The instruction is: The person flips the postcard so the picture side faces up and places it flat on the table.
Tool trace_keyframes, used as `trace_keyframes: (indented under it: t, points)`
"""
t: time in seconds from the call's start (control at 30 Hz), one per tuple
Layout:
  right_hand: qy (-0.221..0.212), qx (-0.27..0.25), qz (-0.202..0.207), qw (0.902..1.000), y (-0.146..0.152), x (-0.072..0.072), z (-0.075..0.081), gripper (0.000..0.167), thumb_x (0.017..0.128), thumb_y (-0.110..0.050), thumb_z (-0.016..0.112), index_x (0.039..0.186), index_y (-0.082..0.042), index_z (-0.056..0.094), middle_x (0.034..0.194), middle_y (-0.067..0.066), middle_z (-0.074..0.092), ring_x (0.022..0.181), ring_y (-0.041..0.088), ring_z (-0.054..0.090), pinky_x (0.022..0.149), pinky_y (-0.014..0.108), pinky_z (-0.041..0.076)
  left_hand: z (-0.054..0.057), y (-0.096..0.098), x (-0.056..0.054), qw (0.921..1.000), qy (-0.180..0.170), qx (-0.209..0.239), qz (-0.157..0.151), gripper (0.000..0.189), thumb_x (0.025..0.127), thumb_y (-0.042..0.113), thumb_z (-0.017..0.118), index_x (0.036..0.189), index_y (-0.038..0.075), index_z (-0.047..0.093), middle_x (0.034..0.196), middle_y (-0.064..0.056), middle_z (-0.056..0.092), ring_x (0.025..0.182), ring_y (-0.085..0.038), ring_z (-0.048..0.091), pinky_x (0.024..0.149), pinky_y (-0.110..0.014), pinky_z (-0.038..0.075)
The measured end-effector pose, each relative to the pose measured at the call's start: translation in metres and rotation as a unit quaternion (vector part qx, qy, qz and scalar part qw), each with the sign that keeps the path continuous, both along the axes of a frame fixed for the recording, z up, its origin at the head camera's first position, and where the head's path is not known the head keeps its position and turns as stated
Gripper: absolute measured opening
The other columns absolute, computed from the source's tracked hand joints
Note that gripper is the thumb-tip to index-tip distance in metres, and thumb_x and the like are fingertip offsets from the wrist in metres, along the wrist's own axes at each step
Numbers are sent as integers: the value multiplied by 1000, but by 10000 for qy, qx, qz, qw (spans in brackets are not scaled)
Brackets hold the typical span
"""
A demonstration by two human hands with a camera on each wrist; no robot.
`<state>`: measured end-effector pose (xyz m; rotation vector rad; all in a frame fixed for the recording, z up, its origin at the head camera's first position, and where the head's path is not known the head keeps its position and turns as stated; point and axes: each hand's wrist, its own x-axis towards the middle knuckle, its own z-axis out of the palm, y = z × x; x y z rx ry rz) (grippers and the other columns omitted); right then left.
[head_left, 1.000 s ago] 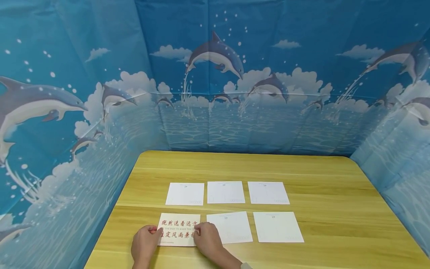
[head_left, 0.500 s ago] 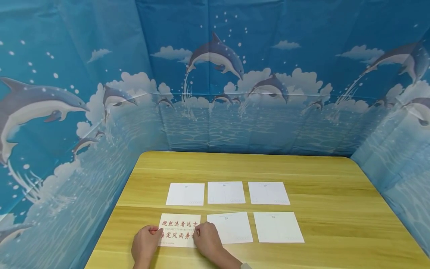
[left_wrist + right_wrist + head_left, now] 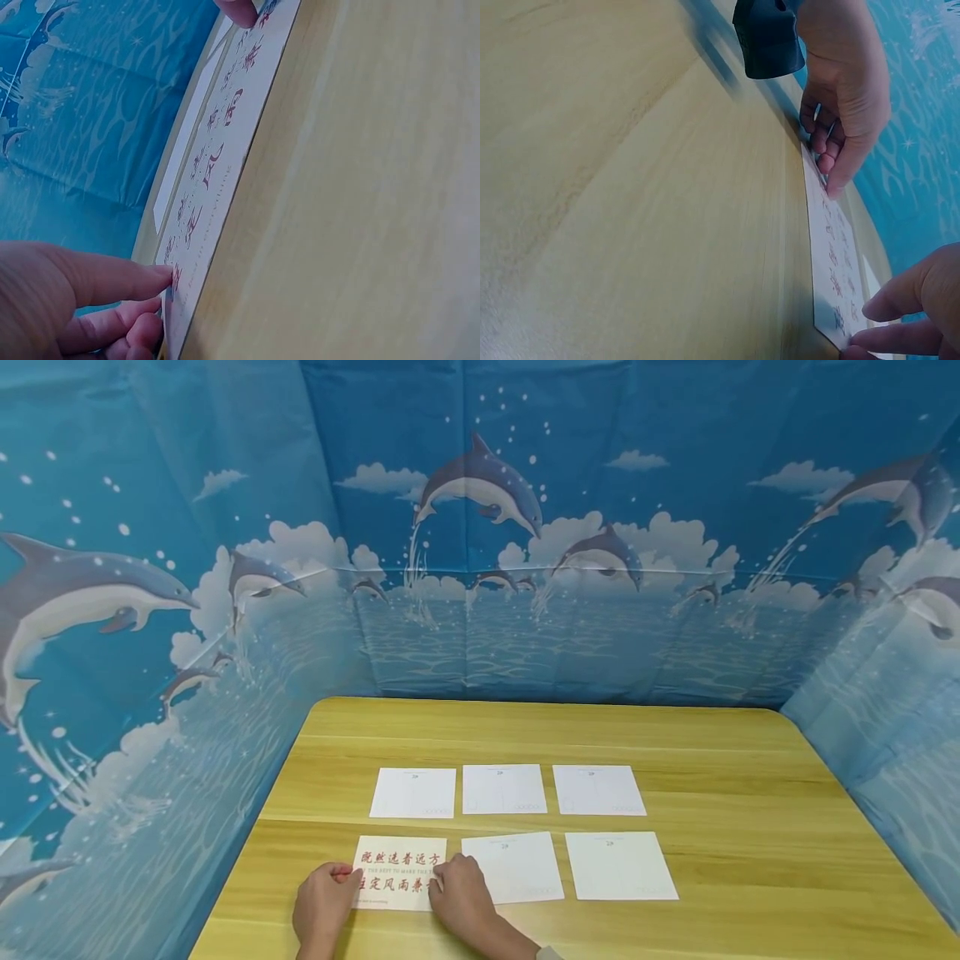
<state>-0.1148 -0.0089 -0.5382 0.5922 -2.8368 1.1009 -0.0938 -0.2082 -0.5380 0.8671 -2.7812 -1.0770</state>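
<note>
A cream postcard [image 3: 396, 872] with red Chinese lettering and a line of English lies face up at the front left of the group. My left hand [image 3: 324, 902] pinches its left edge between thumb and fingers. At the opposite side, my right hand [image 3: 463, 897] pinches the right edge, covering the ends of the red lines. In the left wrist view the thumb [image 3: 142, 279] presses on the printed face, with the other fingers at the edge below. The right wrist view shows the right thumb and a finger around the card's [image 3: 831, 262] near corner.
Two blank-sided postcards [image 3: 513, 868] [image 3: 621, 867] continue the front row to the right. Behind them, three more [image 3: 412, 793] [image 3: 505, 790] [image 3: 598, 791] form a back row. The wooden table [image 3: 757, 827] is enclosed by a blue dolphin-print curtain [image 3: 600, 635].
Both hands stay at the two edges of the lettered postcard. The card shifts only very slightly; the other postcards stay put.
</note>
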Motion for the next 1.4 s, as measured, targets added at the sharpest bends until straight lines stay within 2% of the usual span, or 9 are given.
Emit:
trace_keyframes:
  t: [0.13, 0.23, 0.3, 0.37, 0.47, 0.57, 0.7, 1.0, 1.4]
  points:
    - [-130, -83, 14, 9999, 3, 0, 0, 15, 74, -6, 67, 85, 3, 71, 63, 0, 53, 61, 11, 44, 55, 23, 36, -3, 2, 0, 9999, 86, -39, 102, 22, 80, 23, 66, 88, 2, 68, 69, 0, 56, 63, -16, 51, 53, -31, 38]
    - [-200, -183, -21, 9996, 6, 0, 0, 16, 75, -6, 67, 88, 3, 71, 60, -7, 44, 61, 8, 40, 55, 22, 34, -5, 7, 1, 9991, 412, -44, 128, 22, 81, 20, 65, 92, 1, 68, 70, 1, 56, 65, -17, 52, 57, -32, 39]
    - [-211, -258, -36, 9994, 9, -1, -1, 7, 75, -5, 66, 73, 2, 68, 57, -9, 37, 59, 7, 36, 55, 21, 33, -4, 13, 2, 9972, 742, -28, 117, 21, 82, 17, 63, 94, -1, 68, 72, 0, 56, 68, -18, 52, 60, -32, 40]
    - [-133, -334, -35, 9993, 14, -3, -1, 16, 75, -4, 66, 60, -3, 60, 56, -10, 36, 58, 6, 35, 54, 21, 33, -3, 22, 2, 9938, 1099, 62, 134, 20, 83, 14, 62, 94, -1, 68, 73, -1, 56, 69, -19, 51, 61, -32, 39]
    - [12, -403, -90, 9991, 21, -4, -1, 21, 74, -2, 64, 55, -6, 55, 55, -10, 38, 57, 6, 37, 54, 22, 35, -1, 37, 1, 9865, 1582, 399, 131, 16, 84, 11, 62, 93, 0, 69, 75, -2, 60, 67, -16, 52, 59, -28, 40]
    - [143, -426, -248, 9987, 29, -3, -2, 5, 73, -3, 64, 73, 0, 68, 60, -11, 47, 59, 6, 43, 56, 24, 39, -3, 51, -1, 9780, 1806, 1039, -51, 14, 85, 8, 62, 93, 0, 69, 78, -5, 66, 66, -14, 54, 57, -23, 44]
    - [-15, -596, -376, 9975, 39, 1, -1, 16, 77, -5, 64, 90, 2, 70, 67, -10, 54, 63, 5, 46, 59, 25, 42, -6, 68, 0, 9657, 1703, 1915, -427, 15, 86, 7, 61, 97, 0, 68, 87, -8, 68, 73, -17, 58, 61, -20, 47]
    - [-26, -839, -651, 9943, 63, 0, 3, 17, 82, -8, 64, 94, 3, 69, 78, -2, 64, 71, 11, 56, 65, 30, 47, 4, 103, 3, 9424, 1541, 2590, -1451, 37, 88, 12, 61, 115, -12, 55, 104, -18, 63, 90, -23, 59, 75, -23, 49]
    - [112, -1346, -1456, 9801, 95, -5, 0, 17, 80, -4, 63, 92, 7, 68, 77, 3, 66, 72, 16, 60, 64, 30, 50, 6, 128, 0, 9547, 1166, 1994, -1875, 50, 84, 14, 63, 120, -17, 47, 111, -21, 58, 99, -33, 55, 86, -46, 44]
